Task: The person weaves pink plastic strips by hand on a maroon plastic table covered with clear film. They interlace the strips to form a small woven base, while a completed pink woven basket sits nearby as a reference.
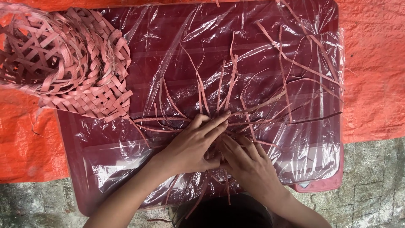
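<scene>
Fingers (213,122) of the left hand (192,145) lie stretched out and pressed flat over a crossing of thin pink strips (228,90), pinning them down low in the middle of the frame, while the right hand (247,162) sits just beside it, touching it, its fingers (236,145) curled in and pinching at the same strips where they meet. Whether the right fingers truly grip a single strip I cannot tell, since the left hand covers part of them. The strips fan out from under both hands, upward and to the right, some straight, some bent, a few trailing down toward the bottom edge. All of this rests on a dark red bench (320,181) whose top is wrapped in crinkled clear plastic sheet (177,46) that catches the light. In the upper left of the frame a heap of already woven pink basketwork (71,59) lies partly on the bench and partly off it, well apart from the hands. Beneath and around the bench spreads an orange tarpaulin (371,67), and along the bottom of the frame grey stone paving (371,185) shows.
</scene>
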